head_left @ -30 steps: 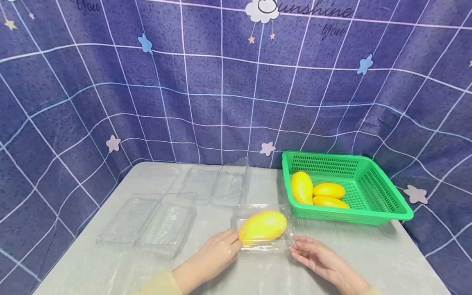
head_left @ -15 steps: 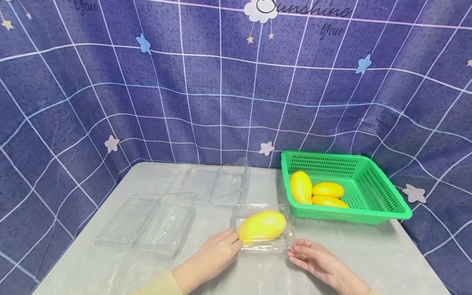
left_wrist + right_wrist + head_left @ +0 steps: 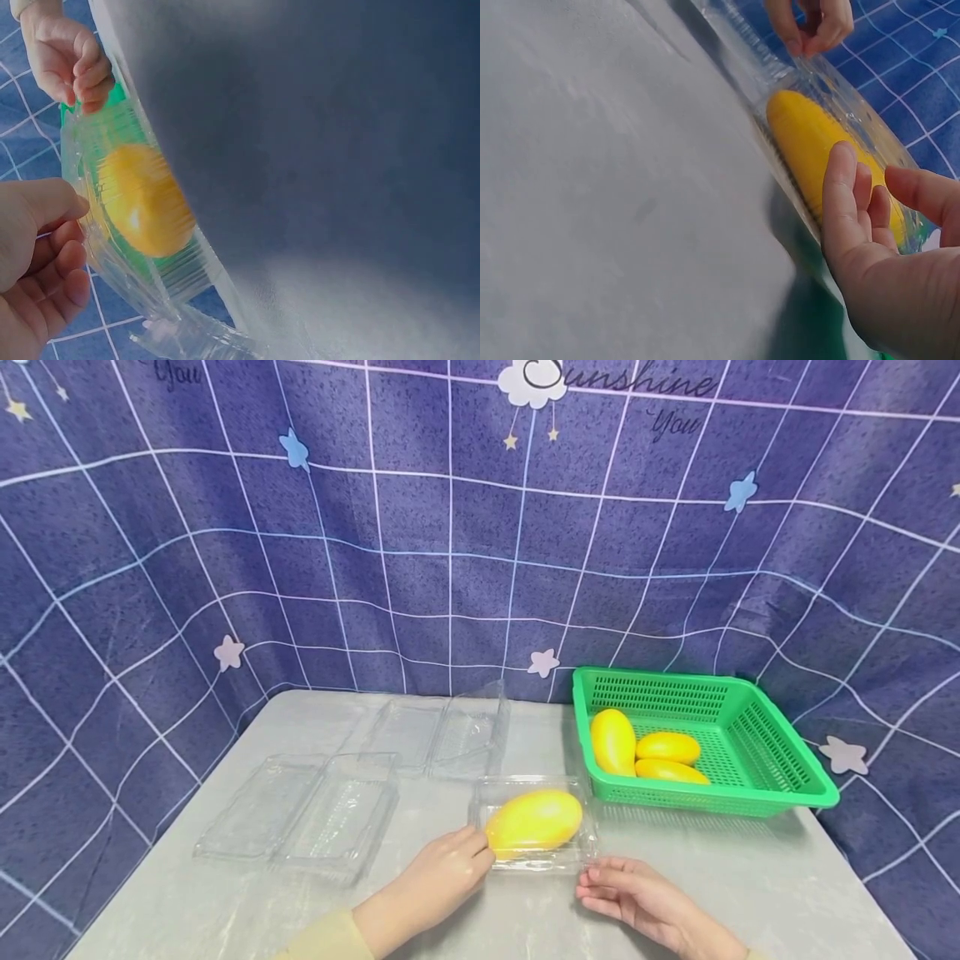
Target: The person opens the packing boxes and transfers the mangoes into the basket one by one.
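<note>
A clear plastic clamshell box (image 3: 536, 864) stands near the front middle of the table, its lid down over one yellow mango (image 3: 534, 821). My left hand (image 3: 446, 872) pinches the box's near left corner between thumb and fingers; in the left wrist view the thumb (image 3: 60, 201) lies on the rim. Beside the near right corner is my right hand (image 3: 641, 897), its fingers loosely bent and holding nothing. From the right wrist view, that hand (image 3: 889, 240) partly covers the mango. Whether its fingertips touch the box, I cannot tell.
A green basket (image 3: 708, 802) with several-hole walls holds three mangoes (image 3: 613, 742) at the back right. Two open clear clamshell boxes lie on the left, one nearer (image 3: 333, 814) and one farther back (image 3: 465, 735). A blue grid-patterned curtain (image 3: 450, 568) hangs behind the table.
My right hand has slid a little left and toward me, from the box's right side to its near right corner. The left hand and the box stay in place.
</note>
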The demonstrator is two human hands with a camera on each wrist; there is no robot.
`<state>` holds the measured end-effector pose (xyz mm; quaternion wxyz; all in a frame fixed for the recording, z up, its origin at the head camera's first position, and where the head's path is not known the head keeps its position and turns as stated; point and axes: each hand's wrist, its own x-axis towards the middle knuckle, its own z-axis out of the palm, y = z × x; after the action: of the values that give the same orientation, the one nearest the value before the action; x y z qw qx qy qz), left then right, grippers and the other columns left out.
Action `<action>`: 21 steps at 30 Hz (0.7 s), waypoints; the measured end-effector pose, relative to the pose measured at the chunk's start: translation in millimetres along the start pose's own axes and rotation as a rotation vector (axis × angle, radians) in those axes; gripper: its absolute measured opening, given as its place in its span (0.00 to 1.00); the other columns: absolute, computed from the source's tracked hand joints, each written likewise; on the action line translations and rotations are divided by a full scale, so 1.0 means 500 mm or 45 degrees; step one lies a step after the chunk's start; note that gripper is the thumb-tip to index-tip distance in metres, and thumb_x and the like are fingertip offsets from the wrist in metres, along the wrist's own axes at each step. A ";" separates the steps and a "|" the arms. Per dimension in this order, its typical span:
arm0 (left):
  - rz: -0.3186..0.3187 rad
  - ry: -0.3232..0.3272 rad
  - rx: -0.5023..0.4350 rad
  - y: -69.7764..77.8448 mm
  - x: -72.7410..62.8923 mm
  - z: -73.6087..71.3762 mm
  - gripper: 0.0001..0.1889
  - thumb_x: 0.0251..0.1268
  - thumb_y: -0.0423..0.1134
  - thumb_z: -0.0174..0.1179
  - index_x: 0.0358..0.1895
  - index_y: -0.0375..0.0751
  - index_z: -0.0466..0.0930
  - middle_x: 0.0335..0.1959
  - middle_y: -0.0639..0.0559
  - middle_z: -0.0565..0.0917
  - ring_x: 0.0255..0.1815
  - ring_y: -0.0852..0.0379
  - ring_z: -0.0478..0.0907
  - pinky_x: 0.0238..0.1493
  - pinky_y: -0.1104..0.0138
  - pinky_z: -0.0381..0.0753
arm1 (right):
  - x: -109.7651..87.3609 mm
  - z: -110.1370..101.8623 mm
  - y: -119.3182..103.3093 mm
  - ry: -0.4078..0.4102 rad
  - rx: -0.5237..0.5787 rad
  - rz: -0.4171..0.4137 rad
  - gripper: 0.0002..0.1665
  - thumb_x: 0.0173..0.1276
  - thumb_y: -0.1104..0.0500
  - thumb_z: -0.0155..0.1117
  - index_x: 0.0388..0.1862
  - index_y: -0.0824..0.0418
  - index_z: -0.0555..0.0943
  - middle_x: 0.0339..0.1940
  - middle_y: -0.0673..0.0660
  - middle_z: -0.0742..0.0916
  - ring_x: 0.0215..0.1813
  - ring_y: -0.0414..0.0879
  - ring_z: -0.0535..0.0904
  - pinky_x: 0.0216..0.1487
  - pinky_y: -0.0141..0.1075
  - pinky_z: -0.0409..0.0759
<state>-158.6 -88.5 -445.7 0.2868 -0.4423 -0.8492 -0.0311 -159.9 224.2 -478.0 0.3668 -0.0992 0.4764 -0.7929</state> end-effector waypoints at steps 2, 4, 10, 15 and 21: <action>0.003 0.009 -0.001 0.000 0.001 0.000 0.05 0.52 0.37 0.65 0.30 0.46 0.78 0.31 0.59 0.77 0.32 0.63 0.71 0.32 0.75 0.77 | 0.002 0.003 0.003 0.000 -0.007 0.013 0.11 0.73 0.67 0.45 0.46 0.63 0.76 0.44 0.54 0.85 0.50 0.45 0.81 0.61 0.40 0.75; 0.006 0.010 -0.003 -0.001 0.002 0.000 0.05 0.51 0.37 0.65 0.30 0.46 0.78 0.31 0.59 0.77 0.32 0.63 0.72 0.32 0.75 0.77 | 0.005 0.007 0.006 0.003 -0.013 0.023 0.11 0.73 0.67 0.46 0.47 0.64 0.76 0.43 0.55 0.85 0.49 0.45 0.82 0.61 0.40 0.75; 0.008 -0.007 0.001 -0.001 0.006 0.000 0.06 0.50 0.37 0.66 0.30 0.47 0.78 0.30 0.59 0.76 0.32 0.64 0.72 0.32 0.75 0.77 | 0.017 0.017 0.011 0.009 -0.022 0.038 0.12 0.73 0.66 0.47 0.50 0.68 0.75 0.43 0.56 0.85 0.49 0.47 0.82 0.61 0.41 0.76; 0.020 0.002 0.022 -0.002 0.009 0.004 0.07 0.49 0.37 0.67 0.30 0.46 0.78 0.31 0.59 0.77 0.33 0.64 0.73 0.33 0.75 0.78 | 0.026 0.024 0.010 0.033 -0.024 0.043 0.12 0.72 0.66 0.48 0.50 0.69 0.75 0.43 0.56 0.85 0.49 0.47 0.82 0.60 0.40 0.77; 0.017 -0.002 0.032 -0.002 0.011 0.006 0.07 0.49 0.38 0.67 0.30 0.46 0.78 0.31 0.59 0.76 0.32 0.63 0.72 0.33 0.75 0.78 | 0.041 0.037 0.018 0.034 -0.017 0.048 0.12 0.72 0.65 0.49 0.50 0.68 0.74 0.41 0.55 0.85 0.47 0.47 0.83 0.58 0.39 0.78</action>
<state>-163.4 -84.2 -445.3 0.2917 -0.4443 -0.8469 -0.0182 -160.8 195.1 -479.8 0.3747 -0.0821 0.4884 -0.7838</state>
